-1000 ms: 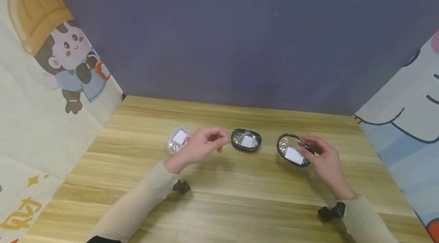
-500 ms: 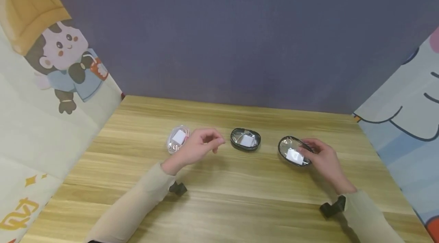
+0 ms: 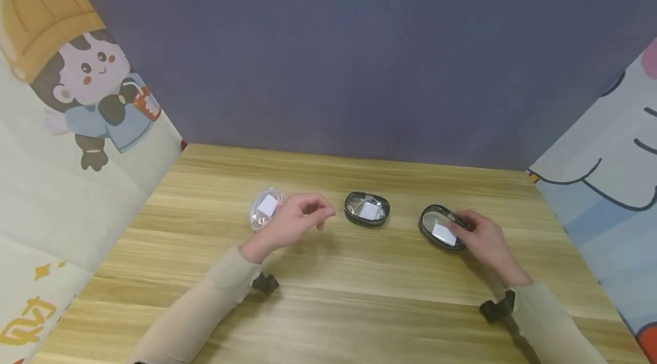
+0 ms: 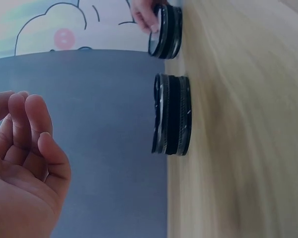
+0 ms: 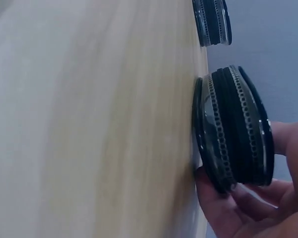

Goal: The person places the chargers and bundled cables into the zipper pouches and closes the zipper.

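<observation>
On the right, my right hand point(image 3: 487, 241) grips a black-trimmed oval clear zip case point(image 3: 435, 221) by its right end. A white block shows through its lid. In the right wrist view, the case point(image 5: 233, 129) is low at the tabletop, slightly tilted, with fingers around its near end. My left hand point(image 3: 295, 220) hovers above the table, fingers loosely curled and holding nothing. Just right of it lies a similar black-trimmed zip case point(image 3: 366, 210), with a white block and a cable inside. A pale clear oval case point(image 3: 264, 210) with a pinkish cable sits partly behind the left hand.
The wood-grain table point(image 3: 328, 307) meets a dark blue-grey panel point(image 3: 328, 67) at the back. Cartoon-printed sheets stand on the left point(image 3: 61, 181) and right point(image 3: 605, 181). Dark wrist mounts hang below both sleeves.
The right hand's case has come down, tipped flatter and shifted slightly right. The left hand has barely moved. The other two cases stay put.
</observation>
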`<state>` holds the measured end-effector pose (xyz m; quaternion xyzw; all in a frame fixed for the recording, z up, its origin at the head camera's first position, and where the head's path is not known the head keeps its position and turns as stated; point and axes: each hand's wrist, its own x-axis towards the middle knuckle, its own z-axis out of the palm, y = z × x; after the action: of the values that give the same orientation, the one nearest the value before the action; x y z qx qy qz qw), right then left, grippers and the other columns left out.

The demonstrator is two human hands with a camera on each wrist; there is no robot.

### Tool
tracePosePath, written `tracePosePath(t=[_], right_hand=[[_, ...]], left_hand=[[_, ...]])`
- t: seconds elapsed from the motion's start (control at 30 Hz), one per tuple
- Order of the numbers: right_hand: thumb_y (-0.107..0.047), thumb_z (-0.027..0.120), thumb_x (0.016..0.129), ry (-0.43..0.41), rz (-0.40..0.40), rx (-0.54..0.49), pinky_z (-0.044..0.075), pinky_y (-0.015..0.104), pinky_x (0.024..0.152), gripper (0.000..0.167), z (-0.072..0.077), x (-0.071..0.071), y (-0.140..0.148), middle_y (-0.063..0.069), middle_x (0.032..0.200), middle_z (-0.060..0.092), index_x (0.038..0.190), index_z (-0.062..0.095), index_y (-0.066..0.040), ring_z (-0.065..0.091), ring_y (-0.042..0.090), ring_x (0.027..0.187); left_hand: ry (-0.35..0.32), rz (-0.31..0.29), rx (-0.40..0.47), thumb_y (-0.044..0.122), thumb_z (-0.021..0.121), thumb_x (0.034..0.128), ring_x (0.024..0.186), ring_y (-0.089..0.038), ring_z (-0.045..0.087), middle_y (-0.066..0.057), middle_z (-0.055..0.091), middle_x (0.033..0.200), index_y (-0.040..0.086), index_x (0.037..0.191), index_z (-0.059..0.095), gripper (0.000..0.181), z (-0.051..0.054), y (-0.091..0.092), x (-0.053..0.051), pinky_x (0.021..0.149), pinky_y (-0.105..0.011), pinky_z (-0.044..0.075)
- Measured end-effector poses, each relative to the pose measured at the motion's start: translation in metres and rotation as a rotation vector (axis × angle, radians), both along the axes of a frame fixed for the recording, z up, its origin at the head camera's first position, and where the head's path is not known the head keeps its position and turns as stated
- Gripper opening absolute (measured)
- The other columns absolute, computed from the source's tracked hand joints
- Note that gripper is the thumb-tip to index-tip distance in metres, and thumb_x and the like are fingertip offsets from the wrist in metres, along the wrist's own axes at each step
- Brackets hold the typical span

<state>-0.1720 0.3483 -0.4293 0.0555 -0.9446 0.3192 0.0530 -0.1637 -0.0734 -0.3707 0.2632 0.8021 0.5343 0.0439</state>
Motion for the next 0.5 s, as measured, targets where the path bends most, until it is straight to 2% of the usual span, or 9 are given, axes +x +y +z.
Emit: tracePosePath(t=[0.13,0.33,0.5], right_hand=[[-0.033,0.064,0.098,-0.001,0.000,0.056,0.052,0.049,0.077,0.048,0.003,0.001,0.002,0.028,0.110,0.067,0.122,0.061,0.008,0.065,0.038,0.093],[-0.034,0.062,0.099,-0.008,0.012,0.092,0.052,0.052,0.077,0.050,0.003,0.000,0.005,0.029,0.108,0.067,0.122,0.061,0.010,0.065,0.039,0.093],[-0.035,0.061,0.099,-0.026,0.014,0.099,0.052,0.053,0.078,0.051,0.000,-0.002,0.006,0.029,0.109,0.066,0.120,0.061,0.011,0.065,0.040,0.093]], left_hand=[[0.012,0.017,-0.010,0.023,0.061,0.1003,0.073,-0.021,0.062,-0.002,0.064,0.075,0.004,0.105,0.070,0.022,0.004,-0.004,-0.002,0.069,-0.031,0.050],[0.042,0.026,0.015,0.022,0.061,0.1000,0.071,-0.030,0.061,-0.003,0.063,0.073,0.007,0.102,0.070,0.017,0.010,-0.010,-0.004,0.064,-0.030,0.046],[0.038,0.025,0.024,0.021,0.062,0.1000,0.070,-0.027,0.061,-0.009,0.064,0.074,0.008,0.102,0.071,0.016,0.010,-0.014,-0.004,0.065,-0.030,0.048]])
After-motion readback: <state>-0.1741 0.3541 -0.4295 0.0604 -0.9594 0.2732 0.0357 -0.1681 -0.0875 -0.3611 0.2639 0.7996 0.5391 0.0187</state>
